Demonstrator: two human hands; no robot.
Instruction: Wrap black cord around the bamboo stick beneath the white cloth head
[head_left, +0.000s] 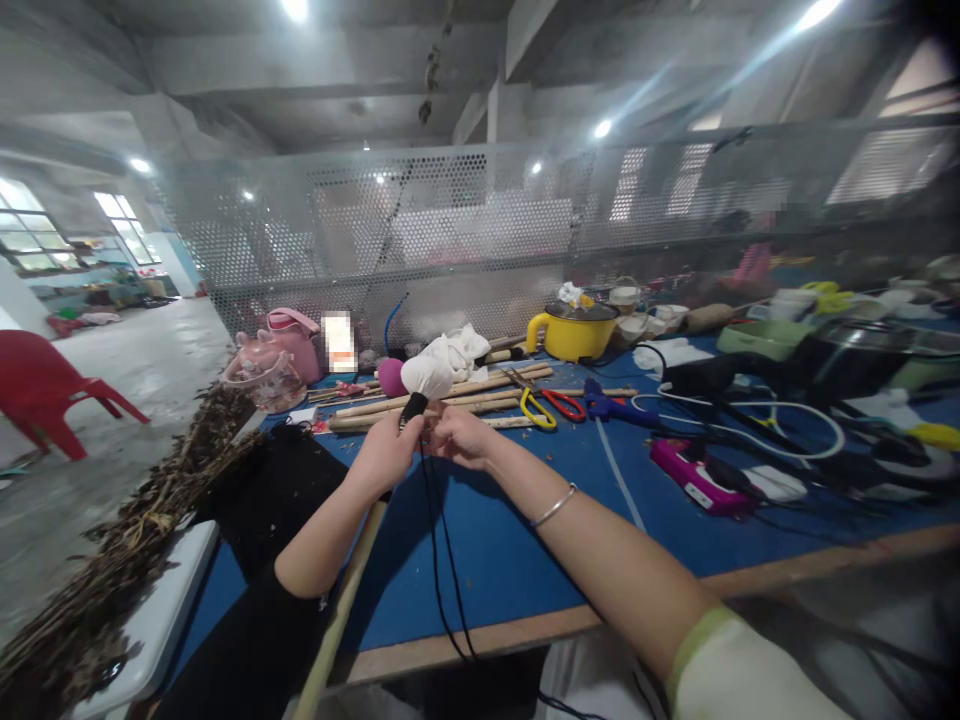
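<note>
My left hand (386, 452) is closed round a black-wrapped piece (412, 408) at the upper end of a pale wooden stick (341, 615), which slants down past the table's front edge. Touching it from the right, my right hand (459, 436) has its fingers pinched together at a black cord (435, 540). Two strands of that cord hang down over the table edge. Just beyond the hands are a white cloth-wrapped bundle (429, 374) and a purple ball (390, 377). What lies between the right fingertips is too small to make out.
Wooden sticks (495, 392), yellow-handled scissors (538, 410) and red-handled scissors (564, 404) lie beyond my hands on the blue table (525, 560). A blue glue gun (619, 404), purple power strip (701, 478) and cables are right. Dried branches (112, 550) line the left; a yellow pot (577, 332) stands behind.
</note>
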